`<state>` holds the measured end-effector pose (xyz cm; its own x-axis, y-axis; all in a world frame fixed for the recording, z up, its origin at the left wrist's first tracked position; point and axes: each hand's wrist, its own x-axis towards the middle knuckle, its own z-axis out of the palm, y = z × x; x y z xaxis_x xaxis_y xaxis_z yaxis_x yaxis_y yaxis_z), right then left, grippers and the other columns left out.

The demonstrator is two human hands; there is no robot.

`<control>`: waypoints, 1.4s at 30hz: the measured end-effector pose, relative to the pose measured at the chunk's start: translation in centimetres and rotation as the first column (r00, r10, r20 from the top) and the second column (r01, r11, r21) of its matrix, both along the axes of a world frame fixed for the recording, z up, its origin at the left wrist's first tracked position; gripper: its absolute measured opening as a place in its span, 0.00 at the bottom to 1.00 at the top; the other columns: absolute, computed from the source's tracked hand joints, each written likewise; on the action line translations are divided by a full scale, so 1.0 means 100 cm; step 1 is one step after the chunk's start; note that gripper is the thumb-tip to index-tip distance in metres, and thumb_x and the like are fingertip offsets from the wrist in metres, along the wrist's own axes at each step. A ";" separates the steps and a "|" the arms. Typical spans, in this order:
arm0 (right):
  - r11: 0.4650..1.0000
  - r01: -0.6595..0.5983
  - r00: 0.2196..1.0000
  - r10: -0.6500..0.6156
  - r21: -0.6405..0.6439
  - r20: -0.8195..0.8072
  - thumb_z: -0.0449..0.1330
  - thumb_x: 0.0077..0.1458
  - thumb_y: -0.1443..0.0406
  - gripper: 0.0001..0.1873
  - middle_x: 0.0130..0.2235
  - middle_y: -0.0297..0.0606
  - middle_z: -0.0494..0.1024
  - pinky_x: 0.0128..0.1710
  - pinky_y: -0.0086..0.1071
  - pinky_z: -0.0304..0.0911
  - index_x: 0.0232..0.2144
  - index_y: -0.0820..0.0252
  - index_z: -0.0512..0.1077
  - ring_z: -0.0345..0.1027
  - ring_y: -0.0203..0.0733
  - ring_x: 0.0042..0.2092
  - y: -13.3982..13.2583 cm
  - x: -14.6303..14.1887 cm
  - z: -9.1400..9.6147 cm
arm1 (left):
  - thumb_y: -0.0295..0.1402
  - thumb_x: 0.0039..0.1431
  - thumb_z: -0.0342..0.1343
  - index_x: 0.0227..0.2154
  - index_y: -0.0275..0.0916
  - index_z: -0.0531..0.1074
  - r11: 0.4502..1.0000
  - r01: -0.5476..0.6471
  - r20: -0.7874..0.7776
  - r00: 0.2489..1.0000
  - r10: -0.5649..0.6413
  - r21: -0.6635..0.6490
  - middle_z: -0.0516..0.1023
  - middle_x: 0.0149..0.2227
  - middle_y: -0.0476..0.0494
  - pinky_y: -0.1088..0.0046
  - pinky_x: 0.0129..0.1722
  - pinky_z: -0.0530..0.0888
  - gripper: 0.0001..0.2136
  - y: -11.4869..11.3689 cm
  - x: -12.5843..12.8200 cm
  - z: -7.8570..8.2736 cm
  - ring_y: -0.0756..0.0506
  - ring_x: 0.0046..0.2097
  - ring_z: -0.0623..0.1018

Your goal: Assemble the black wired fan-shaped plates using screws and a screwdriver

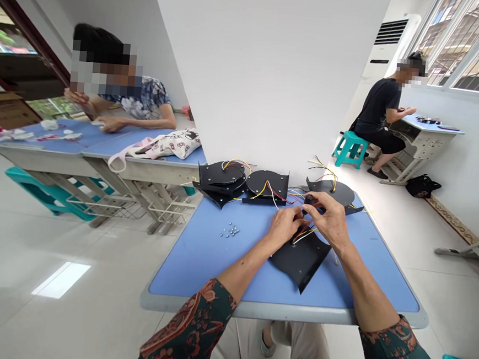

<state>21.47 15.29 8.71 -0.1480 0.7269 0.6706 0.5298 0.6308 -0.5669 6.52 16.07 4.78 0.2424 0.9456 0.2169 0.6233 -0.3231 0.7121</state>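
A black flat plate [299,257] with coloured wires lies on the blue table [199,265] in front of me. My left hand [283,224] rests on its upper edge, fingers curled and pinched on the wires. My right hand [330,217] is just to the right, fingers pinched on a small dark part at the wire ends. More black round plates with wires [266,186] sit at the table's far edge. A small heap of silver screws [230,231] lies to the left of my hands.
A person sits at blue desks [96,146] on the left, with a pink-and-white bag [171,144] on them. Another person works at a desk [428,128] by the window, on a teal stool [350,147]. A white pillar [265,65] stands behind my table.
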 end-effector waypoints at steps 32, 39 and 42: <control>0.996 0.088 0.989 -0.085 0.015 -0.123 0.66 0.55 0.62 0.15 0.43 0.41 0.80 0.42 0.40 0.73 0.46 0.57 0.73 0.75 0.45 0.39 0.007 0.004 -0.007 | 0.27 0.65 0.55 0.38 0.39 0.79 0.995 0.092 -0.225 0.971 -0.081 0.040 0.84 0.41 0.42 0.70 0.48 0.73 0.07 -0.002 -0.005 0.003 0.42 0.47 0.80; 0.984 -0.112 0.947 0.063 -0.139 -0.315 0.61 0.54 0.68 0.14 0.37 0.37 0.80 0.40 0.39 0.74 0.44 0.56 0.71 0.78 0.44 0.39 0.006 0.001 -0.010 | 0.31 0.70 0.50 0.42 0.40 0.77 0.992 0.053 -0.419 0.908 0.000 0.115 0.83 0.41 0.39 0.69 0.43 0.73 0.10 -0.008 -0.002 0.003 0.40 0.46 0.81; 0.980 -0.150 0.945 0.102 -0.132 -0.311 0.59 0.57 0.67 0.13 0.38 0.37 0.81 0.44 0.39 0.74 0.46 0.56 0.72 0.79 0.44 0.40 0.002 -0.001 -0.007 | 0.33 0.70 0.50 0.43 0.40 0.76 0.992 0.048 -0.443 0.897 0.009 0.118 0.83 0.43 0.39 0.69 0.44 0.73 0.10 -0.010 -0.001 0.005 0.40 0.47 0.81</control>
